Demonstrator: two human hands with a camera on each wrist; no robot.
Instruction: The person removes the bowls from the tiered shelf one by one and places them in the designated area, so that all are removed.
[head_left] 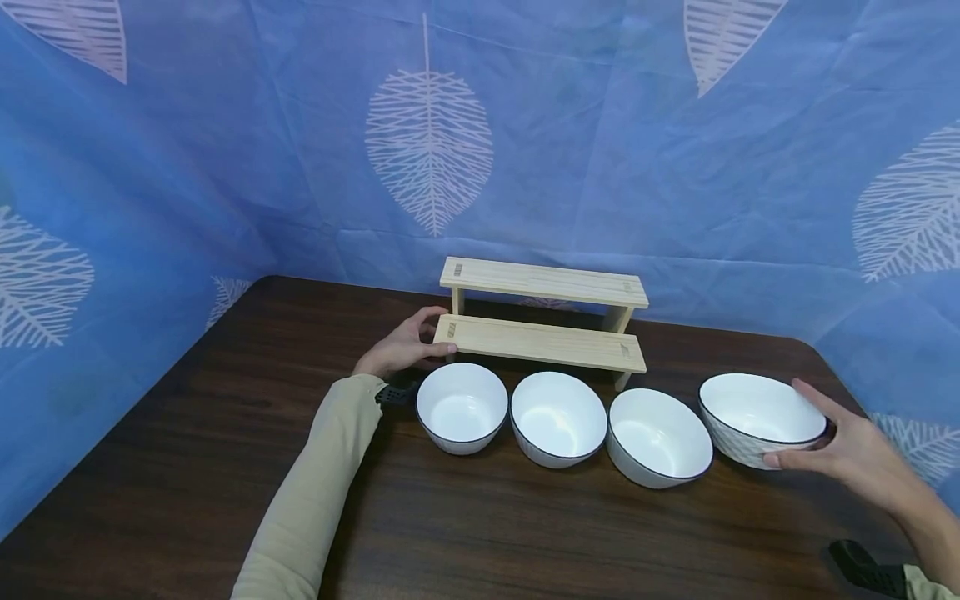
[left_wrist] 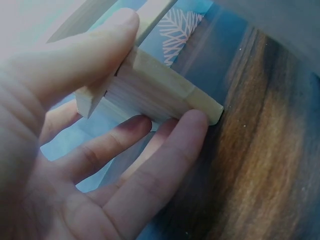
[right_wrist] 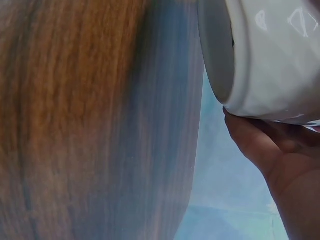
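A pale two-tier wooden shelf rack (head_left: 540, 343) stands toward the back of the table. My left hand (head_left: 408, 342) grips the left end of its lower tier. In the left wrist view, the thumb lies over the board's edge and the fingers touch the end panel (left_wrist: 150, 95). At the right, my right hand (head_left: 855, 446) holds a white bowl (head_left: 761, 412) with a dark rim and textured side, thumb in front and fingers behind. The right wrist view shows that bowl (right_wrist: 280, 65) close up; some fingers are hidden beneath it.
Three more white bowls stand in a row before the rack: a left one (head_left: 461, 408), a middle one (head_left: 558, 419) and a right one (head_left: 660, 437). They sit on a dark wooden table (head_left: 525, 533). A blue cloth with leaf prints (head_left: 562, 167) hangs behind.
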